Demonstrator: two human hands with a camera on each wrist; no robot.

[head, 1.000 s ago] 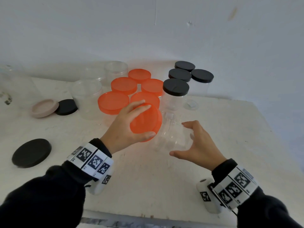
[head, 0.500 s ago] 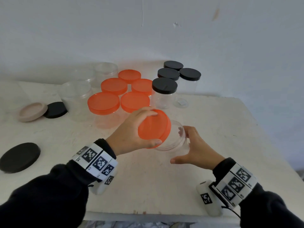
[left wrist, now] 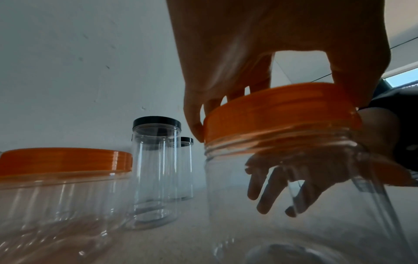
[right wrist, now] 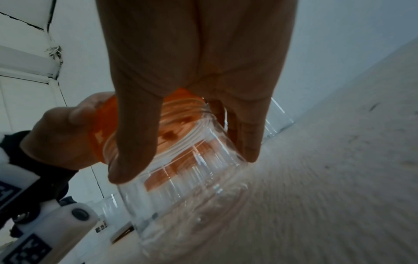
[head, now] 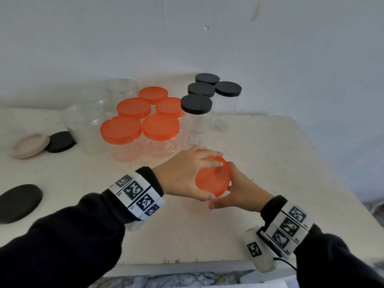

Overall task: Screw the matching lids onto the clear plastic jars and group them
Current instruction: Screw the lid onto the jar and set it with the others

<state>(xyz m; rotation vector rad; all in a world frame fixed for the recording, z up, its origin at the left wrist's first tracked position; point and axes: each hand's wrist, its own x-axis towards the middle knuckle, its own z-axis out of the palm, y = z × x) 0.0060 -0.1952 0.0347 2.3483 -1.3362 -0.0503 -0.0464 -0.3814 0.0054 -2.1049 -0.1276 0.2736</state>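
- left hand grips the orange lid by its rim, fingers spread over the top, thumb on the near edge
- right hand wraps the clear jar round its wall below the neck; fingers show through the plastic in the left wrist view
- jar stands at the near middle of the surface, in front of the capped groups; lid sits on the jar mouth, slightly tilted, threads showing under the rim, so likely not yet caught
- jar looks empty, thin-walled, light; smooth wall will slip, and a hard squeeze could flex the mouth and bind the thread, so hold it low and firm
- lid is stiff and shallow; rim looks ribbed, though blur makes that hard to confirm; best held at the rim edge, level before turning
- five orange-lidded jars and four black-lidded jars grouped behind
- open jars and loose lids at left
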